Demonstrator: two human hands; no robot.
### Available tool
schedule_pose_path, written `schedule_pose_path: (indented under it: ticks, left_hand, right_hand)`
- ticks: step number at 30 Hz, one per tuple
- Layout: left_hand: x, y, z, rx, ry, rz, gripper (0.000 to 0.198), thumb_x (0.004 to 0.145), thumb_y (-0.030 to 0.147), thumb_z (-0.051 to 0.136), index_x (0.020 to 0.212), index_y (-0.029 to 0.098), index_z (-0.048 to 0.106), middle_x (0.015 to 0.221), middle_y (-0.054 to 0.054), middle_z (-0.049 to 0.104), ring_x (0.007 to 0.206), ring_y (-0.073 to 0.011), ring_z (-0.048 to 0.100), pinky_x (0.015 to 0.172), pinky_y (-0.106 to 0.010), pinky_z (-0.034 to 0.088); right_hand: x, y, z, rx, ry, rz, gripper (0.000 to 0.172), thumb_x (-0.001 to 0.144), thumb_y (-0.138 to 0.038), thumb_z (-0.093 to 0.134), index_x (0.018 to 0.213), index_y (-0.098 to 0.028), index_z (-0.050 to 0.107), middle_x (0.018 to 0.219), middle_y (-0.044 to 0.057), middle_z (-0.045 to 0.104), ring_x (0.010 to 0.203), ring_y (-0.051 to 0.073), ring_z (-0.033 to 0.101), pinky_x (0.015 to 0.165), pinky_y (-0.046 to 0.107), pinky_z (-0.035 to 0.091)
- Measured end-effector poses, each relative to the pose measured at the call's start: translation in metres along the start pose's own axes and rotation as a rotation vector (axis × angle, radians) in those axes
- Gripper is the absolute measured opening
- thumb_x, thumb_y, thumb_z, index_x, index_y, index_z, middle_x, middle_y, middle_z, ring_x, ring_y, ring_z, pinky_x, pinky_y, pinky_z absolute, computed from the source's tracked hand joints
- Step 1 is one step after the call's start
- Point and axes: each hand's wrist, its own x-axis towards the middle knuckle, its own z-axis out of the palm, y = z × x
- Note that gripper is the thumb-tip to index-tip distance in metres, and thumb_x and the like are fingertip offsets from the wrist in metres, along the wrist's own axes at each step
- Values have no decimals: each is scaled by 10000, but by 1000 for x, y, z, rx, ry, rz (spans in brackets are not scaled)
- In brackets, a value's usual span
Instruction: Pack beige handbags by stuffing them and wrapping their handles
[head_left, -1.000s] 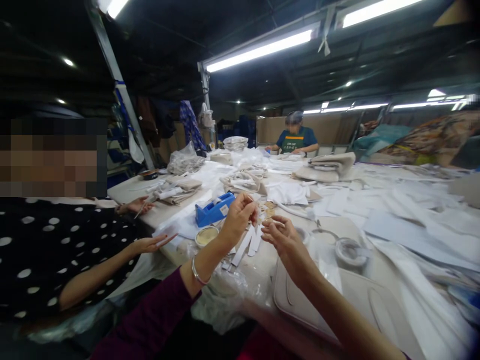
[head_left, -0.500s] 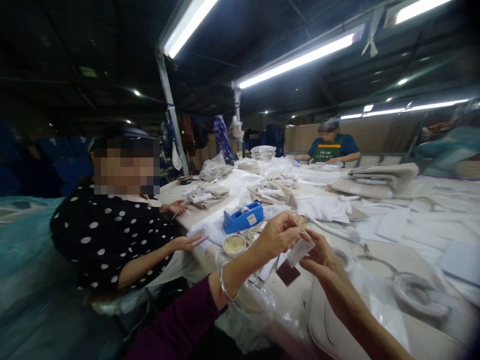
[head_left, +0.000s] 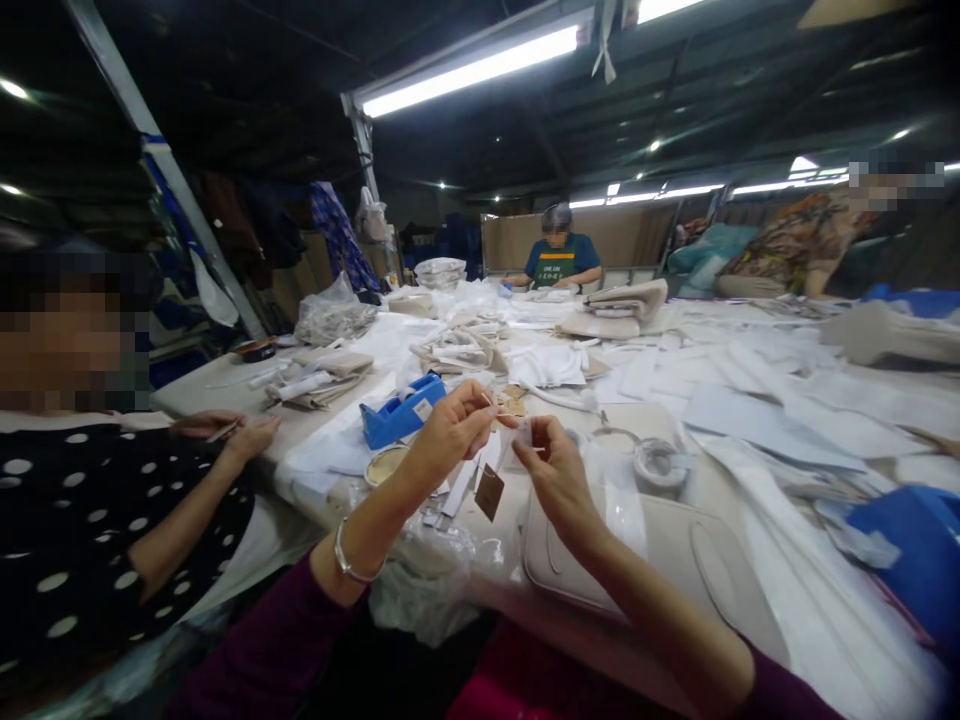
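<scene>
My left hand (head_left: 450, 432) and my right hand (head_left: 556, 472) are raised together over the near edge of the long work table (head_left: 225, 385). Both pinch a small clear packet (head_left: 517, 445) between the fingertips. A brown paper tag (head_left: 489, 491) dangles below the hands. A beige bag panel (head_left: 675, 555) lies flat under my right forearm. Loose white strips (head_left: 457, 495) lie on the table under my left hand.
A blue tape dispenser (head_left: 395, 420) and a small round dish (head_left: 384, 465) sit just beyond my left hand. A person in a dotted top (head_left: 112, 530) sits at my left, hands on the table edge. Another person (head_left: 556, 262) works at the far end. White sheets (head_left: 772, 420) cover the right side.
My hands stayed pinched together and a brown tag now hangs under them. The neighbour's hands drew together at the table edge. My view swung back to the right.
</scene>
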Motion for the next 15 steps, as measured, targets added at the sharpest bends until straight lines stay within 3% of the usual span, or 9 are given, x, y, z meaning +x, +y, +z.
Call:
schedule_pose_path:
  ticks: [2, 8, 13, 15]
  left_hand:
    - [-1, 0, 1, -8, 10, 5, 163, 825, 262, 566, 834, 190, 420, 743, -6, 676, 389, -18, 327, 379, -158, 179]
    - [-1, 4, -3, -78, 16, 101, 121, 851, 247, 544, 857, 185, 439, 813, -23, 687, 403, -18, 347, 392, -163, 187]
    - [-2, 8, 0, -168, 23, 141, 127, 848, 253, 549, 864, 187, 441, 834, -25, 679, 420, -31, 403, 391, -159, 241]
    - [-4, 8, 4, -207, -2, 118, 137, 838, 262, 559, 854, 183, 447, 817, -29, 674, 433, -44, 436, 399, -167, 288]
  right_hand:
    - [6, 5, -5, 121, 16, 59, 185, 763, -330, 642, 829, -198, 531, 741, -8, 559, 672, 139, 513, 619, 268, 407]
    - [14, 10, -20, 449, -98, 395, 417, 579, -359, 814, 870, -191, 567, 717, -15, 593, 587, 106, 508, 545, 225, 368]
    - [0, 30, -19, 352, -234, 566, 414, 534, -357, 832, 801, -177, 570, 632, -27, 551, 511, 86, 461, 494, 218, 339]
    - [-3, 38, -22, 240, -317, 572, 404, 544, -359, 817, 820, -183, 582, 660, -8, 571, 567, 123, 517, 530, 244, 389]
